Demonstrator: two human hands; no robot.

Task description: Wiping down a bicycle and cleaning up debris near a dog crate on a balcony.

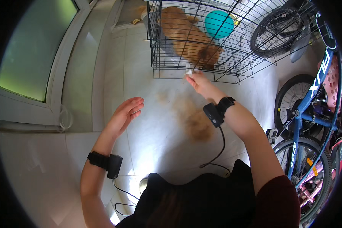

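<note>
My right hand (200, 81) reaches to the low front bars of a black wire dog cage (226, 78). Its fingers pinch a small crumpled white piece (189, 69), maybe tissue, right at the wires. Behind the bars a reddish-brown dog (178, 31) has its head lowered close to that hand. My left hand (129, 111) hangs over the tiled floor, apart from the cage, palm turned inward and holding nothing. Each wrist wears a black strap with a small cabled box. A blurred brown patch (198, 125) shows on the floor; I cannot tell whether it is fur or a reflection.
A blue bicycle (297, 122) stands along the right, with another bicycle wheel (278, 32) by the cage. A round turquoise object (219, 25) shows through the wires. On the left is a white-framed frosted-glass door (37, 54). Thin cables (222, 142) trail from my wrists.
</note>
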